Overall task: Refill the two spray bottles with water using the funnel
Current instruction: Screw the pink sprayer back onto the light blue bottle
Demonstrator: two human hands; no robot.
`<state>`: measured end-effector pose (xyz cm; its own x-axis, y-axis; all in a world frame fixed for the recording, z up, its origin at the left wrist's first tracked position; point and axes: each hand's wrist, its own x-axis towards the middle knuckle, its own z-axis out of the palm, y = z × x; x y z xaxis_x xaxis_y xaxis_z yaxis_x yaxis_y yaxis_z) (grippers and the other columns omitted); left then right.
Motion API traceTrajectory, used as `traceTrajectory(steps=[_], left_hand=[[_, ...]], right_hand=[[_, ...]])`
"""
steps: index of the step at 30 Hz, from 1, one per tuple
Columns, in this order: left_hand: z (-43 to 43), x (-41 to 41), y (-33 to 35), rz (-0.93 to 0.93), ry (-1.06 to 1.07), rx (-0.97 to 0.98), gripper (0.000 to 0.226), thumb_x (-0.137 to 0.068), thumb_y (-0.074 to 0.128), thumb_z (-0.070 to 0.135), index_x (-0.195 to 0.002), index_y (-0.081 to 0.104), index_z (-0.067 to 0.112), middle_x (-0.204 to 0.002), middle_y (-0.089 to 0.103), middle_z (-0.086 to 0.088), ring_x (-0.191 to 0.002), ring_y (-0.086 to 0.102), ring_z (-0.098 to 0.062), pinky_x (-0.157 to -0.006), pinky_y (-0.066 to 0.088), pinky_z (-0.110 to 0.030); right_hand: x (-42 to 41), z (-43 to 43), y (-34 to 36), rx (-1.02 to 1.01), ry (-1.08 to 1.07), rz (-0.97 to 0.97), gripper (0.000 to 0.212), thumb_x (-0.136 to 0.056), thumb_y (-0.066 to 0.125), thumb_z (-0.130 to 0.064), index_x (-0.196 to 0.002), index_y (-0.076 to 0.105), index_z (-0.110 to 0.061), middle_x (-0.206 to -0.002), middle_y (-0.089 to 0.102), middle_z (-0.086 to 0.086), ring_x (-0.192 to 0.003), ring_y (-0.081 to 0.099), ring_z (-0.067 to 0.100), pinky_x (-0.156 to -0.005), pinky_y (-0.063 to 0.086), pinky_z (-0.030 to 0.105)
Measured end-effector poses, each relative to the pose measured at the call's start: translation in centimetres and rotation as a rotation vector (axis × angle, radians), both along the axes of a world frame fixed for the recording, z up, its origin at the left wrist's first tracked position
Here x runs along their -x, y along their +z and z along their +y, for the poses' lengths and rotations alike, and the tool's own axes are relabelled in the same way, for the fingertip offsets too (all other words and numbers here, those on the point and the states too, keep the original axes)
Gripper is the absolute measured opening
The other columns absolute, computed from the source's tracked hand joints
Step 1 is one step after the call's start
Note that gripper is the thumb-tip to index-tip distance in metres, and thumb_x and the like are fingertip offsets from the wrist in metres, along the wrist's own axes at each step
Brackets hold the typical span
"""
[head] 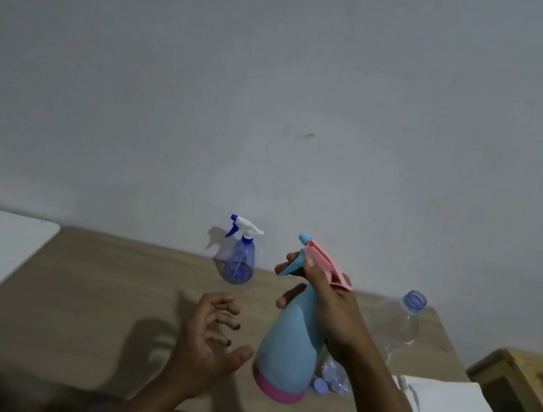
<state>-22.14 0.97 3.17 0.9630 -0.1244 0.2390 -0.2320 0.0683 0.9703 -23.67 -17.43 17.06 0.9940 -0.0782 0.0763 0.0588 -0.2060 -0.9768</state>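
While left (207,339) hovers, right (329,303) grips bottle (290,343).

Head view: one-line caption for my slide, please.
Right hand grips the pale blue spray bottle by its neck; left hand hovers open beside it.

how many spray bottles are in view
2. A translucent blue spray bottle stands at the back by the wall; a pale blue spray bottle with a pink base is nearer, its neck gripped by the right hand.
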Motion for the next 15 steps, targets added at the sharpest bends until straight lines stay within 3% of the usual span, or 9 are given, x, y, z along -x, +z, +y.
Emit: traceTrajectory(steps=[2, 4, 6, 8, 11, 13, 15], left_hand=[[1.1, -1.2, -4.0, 0.09, 0.078, -0.151, 0.068, -0.056, 0.08, 0.064, -0.116, 0.049, 0.055, -0.108, 0.064, 0.014, -0.097, 0.063, -0.015, -0.078, 0.053, -0.035], [2.6, -2.6, -8.3, 0.163, 0.14, -0.462, 0.078, -0.064, 0.067, 0.07, -0.133, 0.041, 0.046, -0.13, 0.057, 0.005, -0.118, 0.056, -0.017, -0.093, 0.048, -0.035], [4.2, -3.6, -12.1, 0.298, 0.143, -0.872, 0.101, -0.069, 0.06, 0.072, -0.151, 0.023, 0.028, -0.155, 0.033, -0.007, -0.142, 0.032, -0.028, -0.111, 0.034, -0.045], [5.3, -3.9, -14.5, 0.482, 0.037, -1.144, 0.115, -0.069, 0.053, 0.08, -0.156, 0.0, 0.027, -0.165, -0.001, -0.002, -0.15, 0.0, -0.032, -0.119, 0.01, -0.058], [5.9, -3.6, -16.0, 0.548, -0.129, -1.271, 0.126, -0.067, 0.043, 0.091, -0.152, -0.022, 0.025, -0.159, -0.033, 0.001, -0.145, -0.031, -0.033, -0.112, -0.016, -0.065], [5.9, -3.6, -16.4, 0.55, -0.164, -1.277, 0.126, -0.067, 0.039, 0.093, -0.149, -0.028, 0.024, -0.155, -0.04, 0.001, -0.141, -0.038, -0.032, -0.109, -0.021, -0.065], [5.9, -3.6, -16.4, 0.566, -0.18, -1.292, 0.127, -0.066, 0.037, 0.094, -0.148, -0.03, 0.024, -0.153, -0.042, 0.001, -0.14, -0.04, -0.032, -0.108, -0.023, -0.065]], right_hand=[[-0.3, -0.6, -3.3, 0.089, -0.029, 0.095, 0.033, -0.1, 0.045, -0.047, -0.112, 0.065, -0.023, -0.109, 0.073, -0.003, -0.072, 0.074, 0.026, -0.083, 0.059, 0.048], [-0.5, -1.1, -6.5, 0.161, -0.024, 0.198, 0.035, -0.101, 0.045, -0.047, -0.111, 0.066, -0.021, -0.11, 0.072, -0.001, -0.071, 0.074, 0.023, -0.083, 0.059, 0.047], [-0.6, -1.6, -9.6, 0.18, -0.048, 0.328, 0.038, -0.1, 0.046, -0.05, -0.109, 0.068, -0.02, -0.107, 0.073, 0.002, -0.072, 0.075, 0.024, -0.081, 0.06, 0.045], [-0.7, -2.0, -12.6, 0.176, -0.076, 0.447, 0.042, -0.097, 0.048, -0.056, -0.104, 0.071, -0.022, -0.1, 0.074, 0.004, -0.077, 0.074, 0.027, -0.082, 0.06, 0.047], [-0.7, -2.5, -16.5, 0.221, -0.068, 0.534, 0.046, -0.091, 0.046, -0.067, -0.103, 0.072, -0.03, -0.099, 0.074, 0.0, -0.093, 0.071, 0.021, -0.091, 0.056, 0.043], [-0.5, -2.5, -17.7, 0.236, -0.055, 0.582, 0.043, -0.097, 0.043, -0.059, -0.112, 0.069, -0.029, -0.108, 0.07, 0.0, -0.099, 0.064, 0.011, -0.086, 0.05, 0.027], [-0.5, -2.7, -18.4, 0.261, -0.056, 0.603, 0.043, -0.102, 0.041, -0.048, -0.122, 0.067, -0.02, -0.11, 0.068, 0.008, -0.094, 0.06, 0.007, -0.078, 0.044, 0.023]])
